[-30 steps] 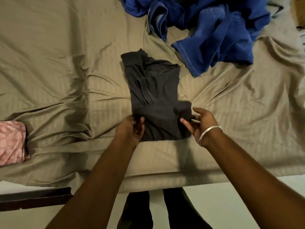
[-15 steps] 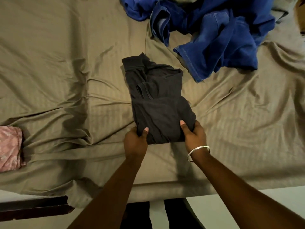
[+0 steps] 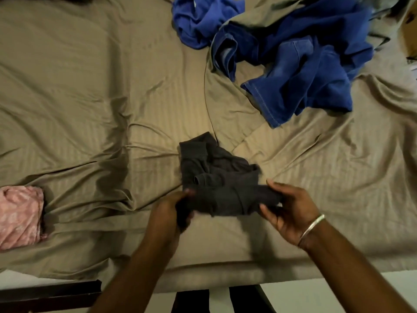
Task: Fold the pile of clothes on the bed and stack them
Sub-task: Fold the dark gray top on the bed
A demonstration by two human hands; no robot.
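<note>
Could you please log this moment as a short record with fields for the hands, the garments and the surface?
left hand: grips near-left edge of the dark grey garment
right hand: pinches its near-right corner
garment state: partly folded, near edge lifted
unfolded: blue jeans, blue top, far right
folded: pink cloth, left edge
surface: tan sheet

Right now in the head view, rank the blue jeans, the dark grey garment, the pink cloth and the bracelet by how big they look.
1. blue jeans
2. dark grey garment
3. pink cloth, cut off by the frame edge, so unsure against the garment
4. bracelet
</note>
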